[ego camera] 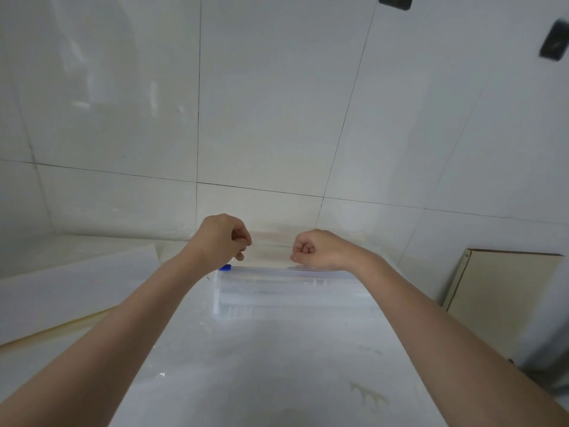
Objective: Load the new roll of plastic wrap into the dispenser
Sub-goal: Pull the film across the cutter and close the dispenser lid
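On the white bench [277,365], against the tiled wall: clear dispenser [289,288] with blue end tab [225,267]. Above its far edge, left hand [220,238] and right hand [314,249], fingers curled, pinching a stretched sheet of plastic wrap [271,246].

I see both hands up over a clear dispenser [289,288] w/ a blue slider [225,267] at its left end, lying on the white table [261,365]. My left hand [223,238] & right hand [314,249] are curled, each pinching a thin sheet of plastic wrap [271,245] stretched between them. Tiled wall [277,103] behind, a tan board [498,303] leans at right.
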